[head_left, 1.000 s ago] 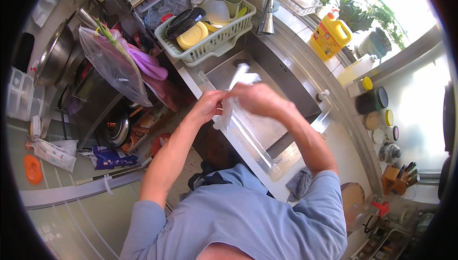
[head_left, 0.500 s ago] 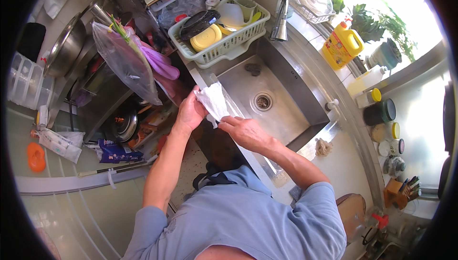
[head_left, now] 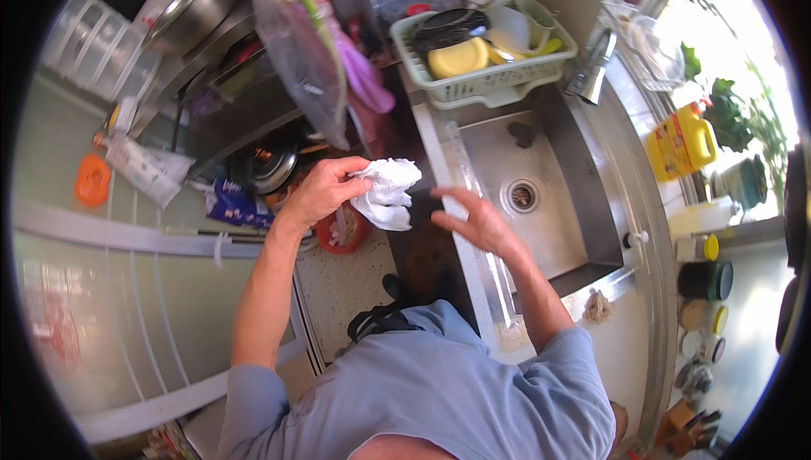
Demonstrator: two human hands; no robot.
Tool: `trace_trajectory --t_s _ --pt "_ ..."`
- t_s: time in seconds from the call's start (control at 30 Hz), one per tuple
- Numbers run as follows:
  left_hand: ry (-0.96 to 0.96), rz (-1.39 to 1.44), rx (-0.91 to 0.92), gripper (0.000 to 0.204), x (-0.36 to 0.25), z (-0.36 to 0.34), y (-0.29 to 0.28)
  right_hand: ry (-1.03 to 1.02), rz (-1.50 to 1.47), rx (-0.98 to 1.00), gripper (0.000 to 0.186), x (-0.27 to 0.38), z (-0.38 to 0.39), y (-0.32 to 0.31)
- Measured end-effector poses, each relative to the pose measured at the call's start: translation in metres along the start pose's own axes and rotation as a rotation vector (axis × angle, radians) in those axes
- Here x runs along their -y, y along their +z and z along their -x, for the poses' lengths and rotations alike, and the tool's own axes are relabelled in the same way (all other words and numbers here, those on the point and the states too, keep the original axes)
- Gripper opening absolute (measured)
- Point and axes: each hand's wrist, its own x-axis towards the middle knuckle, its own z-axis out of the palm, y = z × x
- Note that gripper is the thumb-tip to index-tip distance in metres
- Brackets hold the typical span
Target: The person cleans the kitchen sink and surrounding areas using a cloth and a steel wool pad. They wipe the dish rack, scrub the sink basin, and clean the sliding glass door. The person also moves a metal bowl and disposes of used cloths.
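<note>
Pinched between the thumb and fingers of my left hand (head_left: 327, 191) is a crumpled white paper towel (head_left: 387, 195), hanging in front of the sink's edge. My right hand (head_left: 475, 222) is just to the right of it, apart from the paper, with fingers spread and nothing in them. Beneath that hand runs the front rim of the steel sink (head_left: 541, 198). A dark scrubber (head_left: 521, 133) lies on the sink floor, above the drain (head_left: 521, 196).
A pale green dish rack (head_left: 486, 80) stands beyond the sink. A red bin (head_left: 342, 232) is on the floor below my left hand. Yellow jug (head_left: 681, 143) and several jars line the right side. A plastic bag (head_left: 304, 63) hangs at the left.
My right hand has let go of the paper towel and drawn away with fingers spread. The left hand keeps the towel, now more crumpled. The view has turned leftward, showing the red bin.
</note>
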Motion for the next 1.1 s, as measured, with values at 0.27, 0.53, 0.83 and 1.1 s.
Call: trace_trajectory --t_s 0.27,0.53,0.83,1.1 --pt "0.149 -0.167 -0.202 0.014 0.002 0.111 -0.067 0.074 -0.411 0.517 0.076 0.068 -0.102 0.113" --pt "0.451 1.085 -0.399 0.065 0.084 0.233 -0.130 0.196 -0.900 0.699 0.039 0.180 -0.129 0.225" --pt "0.367 1.165 -0.587 0.047 0.221 0.345 -0.118 0.417 -0.995 0.887 0.057 0.173 -0.133 0.380" --pt "0.288 0.873 -0.960 0.044 0.240 0.450 -0.181 0.192 -0.704 0.932 0.063 0.240 -0.141 0.500"
